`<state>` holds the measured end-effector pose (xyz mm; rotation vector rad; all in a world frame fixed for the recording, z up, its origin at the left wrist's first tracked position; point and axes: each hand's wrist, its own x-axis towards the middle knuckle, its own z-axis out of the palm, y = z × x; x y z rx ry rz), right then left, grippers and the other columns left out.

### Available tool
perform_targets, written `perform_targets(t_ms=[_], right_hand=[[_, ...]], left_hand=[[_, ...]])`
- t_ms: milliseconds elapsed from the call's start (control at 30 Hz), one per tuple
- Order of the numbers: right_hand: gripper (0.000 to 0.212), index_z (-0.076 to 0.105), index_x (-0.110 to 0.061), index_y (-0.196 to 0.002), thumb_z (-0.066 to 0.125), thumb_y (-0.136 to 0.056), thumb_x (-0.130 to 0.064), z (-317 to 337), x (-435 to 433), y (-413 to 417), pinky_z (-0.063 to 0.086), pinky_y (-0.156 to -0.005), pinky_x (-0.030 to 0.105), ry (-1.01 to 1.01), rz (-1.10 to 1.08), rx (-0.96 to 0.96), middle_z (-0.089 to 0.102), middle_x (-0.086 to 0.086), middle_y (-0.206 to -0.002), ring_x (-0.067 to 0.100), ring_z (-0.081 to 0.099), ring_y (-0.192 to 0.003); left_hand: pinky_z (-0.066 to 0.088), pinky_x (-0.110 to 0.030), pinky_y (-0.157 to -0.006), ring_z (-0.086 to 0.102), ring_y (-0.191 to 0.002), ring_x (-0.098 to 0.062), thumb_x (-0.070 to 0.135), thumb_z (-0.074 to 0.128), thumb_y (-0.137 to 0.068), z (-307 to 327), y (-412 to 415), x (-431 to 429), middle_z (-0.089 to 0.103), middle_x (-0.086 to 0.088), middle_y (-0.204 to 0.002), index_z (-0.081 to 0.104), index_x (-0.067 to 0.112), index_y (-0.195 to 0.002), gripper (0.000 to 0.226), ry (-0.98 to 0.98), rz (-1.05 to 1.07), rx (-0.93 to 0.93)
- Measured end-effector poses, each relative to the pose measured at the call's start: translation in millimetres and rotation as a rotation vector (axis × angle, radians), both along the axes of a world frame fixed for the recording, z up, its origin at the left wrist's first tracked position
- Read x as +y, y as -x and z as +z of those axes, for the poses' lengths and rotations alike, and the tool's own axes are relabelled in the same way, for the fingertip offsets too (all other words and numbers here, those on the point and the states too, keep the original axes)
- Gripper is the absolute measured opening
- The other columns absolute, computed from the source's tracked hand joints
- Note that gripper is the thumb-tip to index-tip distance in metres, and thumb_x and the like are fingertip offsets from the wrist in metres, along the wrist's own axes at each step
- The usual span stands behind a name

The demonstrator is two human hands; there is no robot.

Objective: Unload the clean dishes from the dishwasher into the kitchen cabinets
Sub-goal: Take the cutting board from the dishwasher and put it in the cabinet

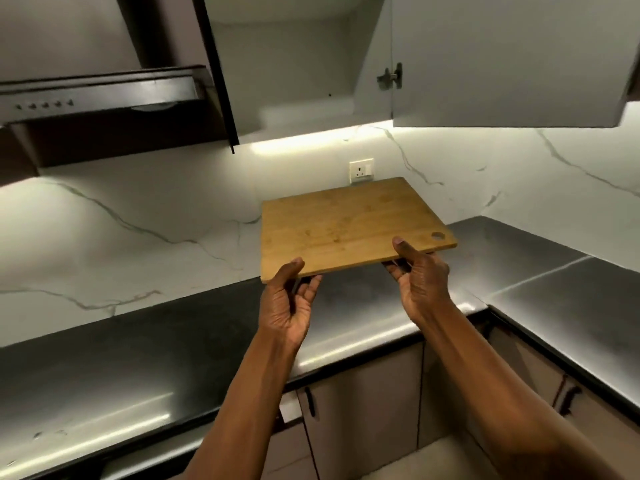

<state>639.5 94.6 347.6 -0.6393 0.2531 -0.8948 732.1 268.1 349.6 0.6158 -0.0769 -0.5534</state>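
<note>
A wooden cutting board [349, 225] with a round hole near its right corner is held flat in the air above the counter. My left hand [289, 299] grips its near left corner, thumb on top and fingers underneath. My right hand [417, 275] pinches the near edge toward the right, thumb on top. Above the board, an upper cabinet [294, 98] stands open, its white inside showing nothing on the visible shelf. Its dark left door [216, 64] and pale right door [502, 64] both hang open.
A dark range hood [100, 95] juts out at upper left. The steel L-shaped counter [156, 348] runs below, with a marble backsplash and a wall socket [361, 170] behind. Lower cabinet doors with dark handles [310, 401] sit under the counter.
</note>
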Motion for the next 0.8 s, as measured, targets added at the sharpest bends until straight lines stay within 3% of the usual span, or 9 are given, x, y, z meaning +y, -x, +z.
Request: perform_targets(t_ms=[67, 167, 467, 633, 800], right_hand=[[0.041, 0.062, -0.017, -0.119, 0.069, -0.085, 0.004, 15.6, -25.4, -27.1, 0.06, -0.071, 0.039, 0.029, 0.044, -0.016, 0.069, 0.006, -0.12, 0.028, 0.068, -0.107], [0.033, 0.064, -0.016, -0.112, 0.068, -0.087, 0.004, 41.5, -57.3, -67.4, 0.058, -0.076, 0.043, 0.074, 0.078, -0.048, 0.071, 0.005, -0.115, 0.027, 0.069, -0.103], [0.04, 0.059, -0.013, -0.122, 0.071, -0.087, 0.001, 93.3, -121.5, -183.5, 0.058, -0.089, 0.051, 0.133, 0.187, -0.167, 0.065, 0.013, -0.128, 0.034, 0.066, -0.114], [0.033, 0.062, -0.013, -0.115, 0.07, -0.087, 0.002, 109.6, -139.6, -242.7, 0.057, -0.092, 0.052, 0.151, 0.204, -0.185, 0.066, 0.014, -0.126, 0.035, 0.065, -0.115], [0.032, 0.061, -0.012, -0.114, 0.068, -0.087, 0.004, 119.9, -162.8, -279.7, 0.058, -0.088, 0.05, 0.115, 0.184, -0.224, 0.067, 0.015, -0.122, 0.037, 0.065, -0.114]], left_hand=[[0.063, -0.036, -0.073, 0.068, -0.105, -0.029, -0.007, 0.064, -0.085, 17.0, -17.5, -22.6, 0.07, -0.014, -0.109, 0.067, 0.013, -0.106, 0.03, -0.033, 0.017, -0.03], [0.063, -0.041, -0.076, 0.067, -0.112, -0.036, -0.011, 0.066, -0.081, 40.7, -49.6, -53.6, 0.068, -0.02, -0.123, 0.061, 0.008, -0.126, 0.049, -0.003, 0.075, -0.091], [0.062, -0.043, -0.081, 0.071, -0.105, -0.036, -0.011, 0.075, -0.069, 88.9, -153.2, -107.8, 0.061, -0.024, -0.134, 0.049, 0.005, -0.143, 0.08, 0.093, 0.142, -0.246], [0.061, -0.041, -0.081, 0.067, -0.113, -0.036, -0.016, 0.074, -0.07, 93.8, -210.5, -126.2, 0.062, -0.02, -0.135, 0.048, 0.008, -0.143, 0.081, 0.149, 0.158, -0.359], [0.06, -0.041, -0.082, 0.067, -0.114, -0.035, -0.019, 0.074, -0.071, 108.3, -244.8, -147.3, 0.066, -0.016, -0.13, 0.051, 0.009, -0.139, 0.077, 0.075, 0.173, -0.519]])
